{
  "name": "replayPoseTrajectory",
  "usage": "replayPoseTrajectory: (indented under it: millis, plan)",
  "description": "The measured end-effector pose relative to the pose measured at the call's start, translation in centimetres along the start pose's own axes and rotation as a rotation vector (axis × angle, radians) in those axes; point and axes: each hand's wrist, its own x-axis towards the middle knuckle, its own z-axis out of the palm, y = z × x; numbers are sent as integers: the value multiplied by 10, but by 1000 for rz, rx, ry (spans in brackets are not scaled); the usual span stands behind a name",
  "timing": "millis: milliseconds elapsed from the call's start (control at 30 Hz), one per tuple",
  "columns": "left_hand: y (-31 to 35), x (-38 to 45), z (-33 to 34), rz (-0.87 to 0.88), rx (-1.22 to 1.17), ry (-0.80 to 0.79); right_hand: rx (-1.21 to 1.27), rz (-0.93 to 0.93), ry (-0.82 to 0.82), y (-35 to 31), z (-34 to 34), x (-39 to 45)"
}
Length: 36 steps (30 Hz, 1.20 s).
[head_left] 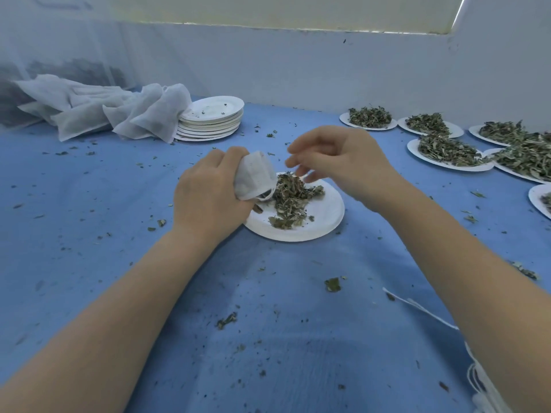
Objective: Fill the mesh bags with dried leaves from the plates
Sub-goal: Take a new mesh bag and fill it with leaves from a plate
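A white plate (322,216) lies on the blue cloth in front of me with a heap of dried leaves (290,198) on it. My left hand (205,198) grips a small white mesh bag (253,177), its mouth tipped down toward the leaves at the plate's left edge. My right hand (337,162) hovers just above the far side of the heap, fingers loosely bent and blurred, holding nothing that I can make out.
A stack of used white plates (211,120) and a pile of mesh cloth (113,108) sit at the back left. Several plates heaped with dried leaves (447,150) line the right side. Bag strings (417,308) lie near my right forearm. Leaf crumbs litter the cloth.
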Motion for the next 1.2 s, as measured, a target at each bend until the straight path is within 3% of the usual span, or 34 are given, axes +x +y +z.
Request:
replayPoseTrajectory:
  millis: [67,133,200,300,467,667,1033,1200]
  plan:
    - [-2,1,1,-10,17,-6,-323,37,85,9,-3,4]
    - [-3,1,2,-8,40,-18,-704,74,-73,17,-3,9]
    - [-3,1,3,-6,52,-21,-848,85,-272,23,1,13]
    - [-4,0,4,-15,54,-10,-854,143,-353,28,6,13]
    - [-6,1,4,-12,55,-8,-728,94,-202,31,-2,4]
    - [-5,0,4,-1,64,-15,-960,229,-230,29,-2,1]
    - [-5,-1,6,10,55,-49,-877,109,-166,31,3,1]
    - [-6,-1,7,7,67,-21,-926,-31,-29,23,-12,5]
